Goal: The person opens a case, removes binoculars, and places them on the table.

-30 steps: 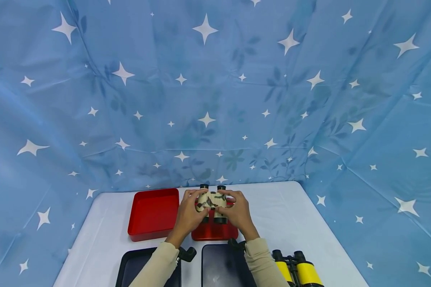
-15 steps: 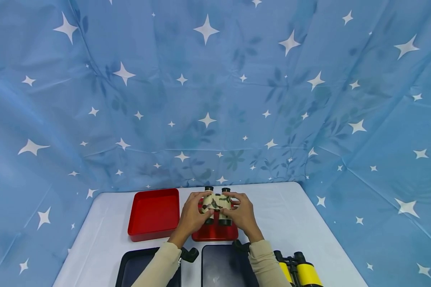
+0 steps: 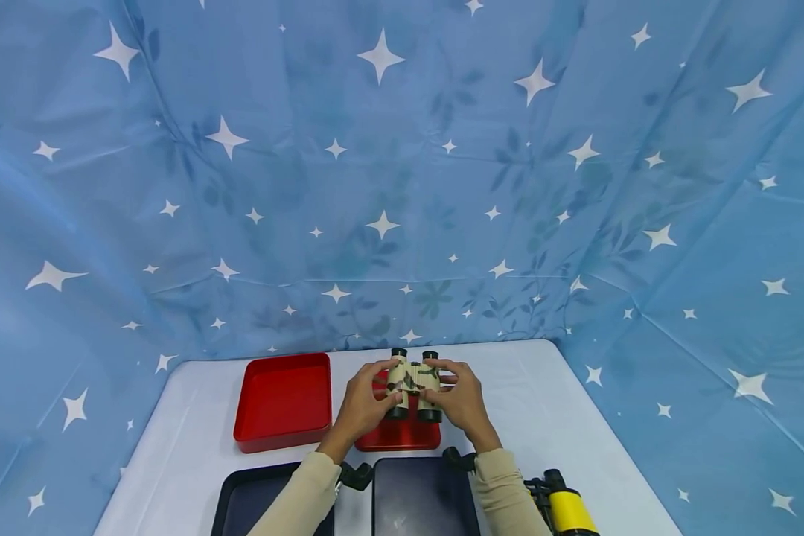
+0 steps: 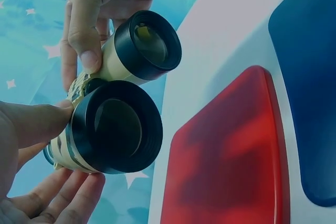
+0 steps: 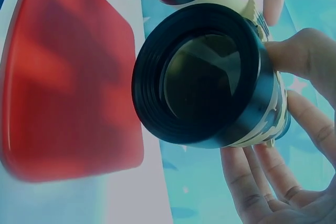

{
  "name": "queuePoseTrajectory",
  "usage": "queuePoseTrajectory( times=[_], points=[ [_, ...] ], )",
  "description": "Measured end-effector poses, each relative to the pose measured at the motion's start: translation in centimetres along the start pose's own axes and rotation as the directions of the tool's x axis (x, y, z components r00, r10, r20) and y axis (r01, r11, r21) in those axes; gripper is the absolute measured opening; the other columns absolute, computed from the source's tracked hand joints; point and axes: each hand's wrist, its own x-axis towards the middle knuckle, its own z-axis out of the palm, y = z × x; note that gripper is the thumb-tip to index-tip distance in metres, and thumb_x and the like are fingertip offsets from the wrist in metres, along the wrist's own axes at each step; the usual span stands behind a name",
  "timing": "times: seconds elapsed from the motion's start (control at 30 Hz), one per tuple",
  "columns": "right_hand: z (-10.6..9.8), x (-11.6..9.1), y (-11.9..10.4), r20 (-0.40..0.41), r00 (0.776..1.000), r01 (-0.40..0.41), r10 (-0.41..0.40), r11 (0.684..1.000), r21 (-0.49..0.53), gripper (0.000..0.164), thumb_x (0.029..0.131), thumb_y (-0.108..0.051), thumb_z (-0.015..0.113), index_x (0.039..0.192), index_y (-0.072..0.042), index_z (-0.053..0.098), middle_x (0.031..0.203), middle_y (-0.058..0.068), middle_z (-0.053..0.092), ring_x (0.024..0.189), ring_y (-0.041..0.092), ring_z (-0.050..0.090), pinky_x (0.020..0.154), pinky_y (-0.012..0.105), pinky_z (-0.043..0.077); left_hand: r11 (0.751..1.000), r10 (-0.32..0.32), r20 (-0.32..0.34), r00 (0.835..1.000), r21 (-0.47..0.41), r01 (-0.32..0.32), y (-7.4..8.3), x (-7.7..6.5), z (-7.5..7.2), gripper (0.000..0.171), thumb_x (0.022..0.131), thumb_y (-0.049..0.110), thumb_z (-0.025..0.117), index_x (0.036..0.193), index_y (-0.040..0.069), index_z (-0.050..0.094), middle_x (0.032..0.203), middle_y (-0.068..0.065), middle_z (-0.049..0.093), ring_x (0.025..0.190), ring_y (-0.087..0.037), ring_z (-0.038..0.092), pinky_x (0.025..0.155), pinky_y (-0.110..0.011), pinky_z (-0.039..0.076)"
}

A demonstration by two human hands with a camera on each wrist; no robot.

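Observation:
A pair of camouflage binoculars [image 3: 412, 377] with black eyecups and black objective rims is held up over a red lid-like tray [image 3: 398, 438]. My left hand [image 3: 363, 402] grips the left barrel, thumb on the near side and fingers round the far side. The other barrel is gripped the same way by my right hand [image 3: 464, 398]. In the left wrist view both objective ends of the binoculars [image 4: 118, 124] face the camera, with the red tray [image 4: 231, 156] below them. One large lens of the binoculars [image 5: 202, 77] fills the middle of the right wrist view.
A deeper red tray [image 3: 283, 402] stands to the left. Two dark trays lie in front, one at left [image 3: 254, 484] and one in the middle [image 3: 422, 499]. Yellow and black binoculars [image 3: 569, 510] lie at right, partly behind the right sleeve. A blue starry curtain [image 3: 402, 186] hangs behind the white table [image 3: 509, 372].
Both hands have shifted slightly to the right with the camouflage binoculars between them. The right sleeve now covers more of the yellow binoculars.

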Motion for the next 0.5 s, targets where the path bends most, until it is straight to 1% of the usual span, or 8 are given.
queuePoseTrajectory(
  times=[0.17, 0.33, 0.5],
  points=[
    [-0.8, 0.1, 0.4, 0.006, 1.0, -0.004, 0.004, 1.0, 0.004, 0.057, 0.07, -0.015, 0.091, 0.121, -0.029, 0.071, 0.119, 0.007, 0.058, 0.105, 0.03, 0.068, 0.08, 0.031, 0.059, 0.999, 0.003, 0.011, 1.0, -0.043, -0.002, 0.3, 0.1, 0.5, 0.062, 0.086, 0.008, 0.077, 0.143, 0.018, 0.054, 0.129, -0.008, 0.058, 0.11, -0.024, 0.062, 0.087, -0.033, 0.059],
    [-1.8, 0.0, 0.9, 0.004, 1.0, -0.024, 0.024, 1.0, 0.005, 0.057, 0.069, -0.015, 0.091, 0.121, -0.028, 0.072, 0.121, 0.008, 0.058, 0.105, 0.03, 0.068, 0.08, 0.031, 0.059, 0.996, -0.006, 0.024, 1.0, -0.084, 0.008, 0.2, 0.2, 1.4, 0.062, 0.085, 0.007, 0.078, 0.142, 0.018, 0.055, 0.13, -0.008, 0.058, 0.111, -0.024, 0.063, 0.086, -0.031, 0.058],
    [-2.5, 0.0, 1.4, 0.006, 0.999, -0.042, 0.042, 0.999, 0.01, 0.057, 0.069, -0.014, 0.091, 0.121, -0.029, 0.072, 0.122, 0.008, 0.058, 0.106, 0.029, 0.068, 0.079, 0.031, 0.059, 0.995, -0.012, 0.017, 1.0, -0.103, 0.013, 0.1, 0.2, 2.2, 0.061, 0.084, 0.005, 0.078, 0.14, 0.016, 0.057, 0.131, -0.007, 0.059, 0.11, -0.024, 0.064, 0.085, -0.03, 0.058]
  ],
)
